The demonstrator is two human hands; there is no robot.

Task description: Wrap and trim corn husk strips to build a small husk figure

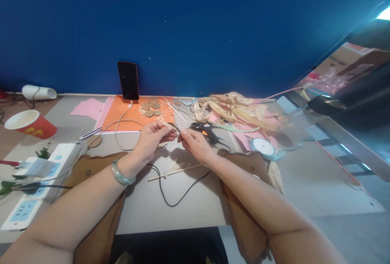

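Observation:
My left hand (154, 137), with a pale green bangle (122, 173) on its wrist, is closed in a pinch. A thin pale strip (166, 124), looking like dried husk, shows at its fingertips. Close beside it, the fingertips of my right hand (196, 143) are also pinched, nearly touching the left; what they hold is too small to make out. Just behind the right hand lies a black glue gun (207, 129). Below both hands a thin wooden stick (173, 172) rests on the table (170, 219). A heap of dried husk strips (237, 111) lies at the back right.
A phone (128, 80) leans on the blue panel (183, 32). Wooden discs (149, 113) lie on orange paper (117, 113). Left are a red paper cup (30, 124) and a power strip (39, 189). A black cable (166, 199) loops in front; a ribbon spool (262, 147) sits right.

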